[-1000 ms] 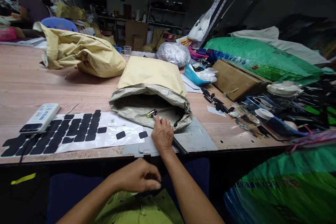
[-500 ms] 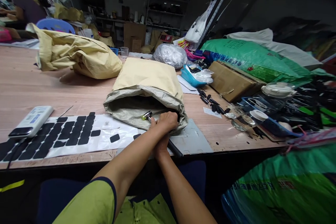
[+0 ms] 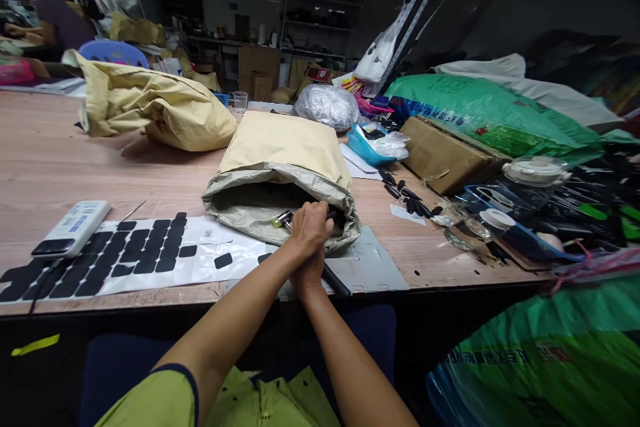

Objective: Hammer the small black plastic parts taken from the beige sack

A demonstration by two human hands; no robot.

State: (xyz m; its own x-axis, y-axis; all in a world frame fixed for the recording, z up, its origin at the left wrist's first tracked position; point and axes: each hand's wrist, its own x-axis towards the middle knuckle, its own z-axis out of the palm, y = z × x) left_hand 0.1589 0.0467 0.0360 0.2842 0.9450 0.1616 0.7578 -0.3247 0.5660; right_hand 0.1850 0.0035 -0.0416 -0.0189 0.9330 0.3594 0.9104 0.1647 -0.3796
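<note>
A cream sack (image 3: 287, 140) lies on the table, its grey-lined mouth gaping toward me. My left hand (image 3: 311, 223) is closed at the right part of this mouth, and a dark end shows by its fingers; I cannot make out what it is. Under the left wrist, my right hand (image 3: 307, 273) is wrapped round a hammer (image 3: 335, 280) with a black handle. The hammer's shiny head, with a yellow-green face, sticks out left of my hands in front of the opening. Most of the right fingers are hidden behind the left hand.
A white sheet with black stickers (image 3: 223, 260) and a white device (image 3: 73, 230) are at left. Another cream sack (image 3: 170, 107) lies behind. On the right are black pieces (image 3: 413, 203), a cardboard box (image 3: 450, 153) and a clear jar (image 3: 530, 180). A person sits far left.
My left hand has drawn back slightly from the sack's mouth, and a dark end now shows beside its fingers. The right hand still grips the hammer. The whole view has shifted slightly.
</note>
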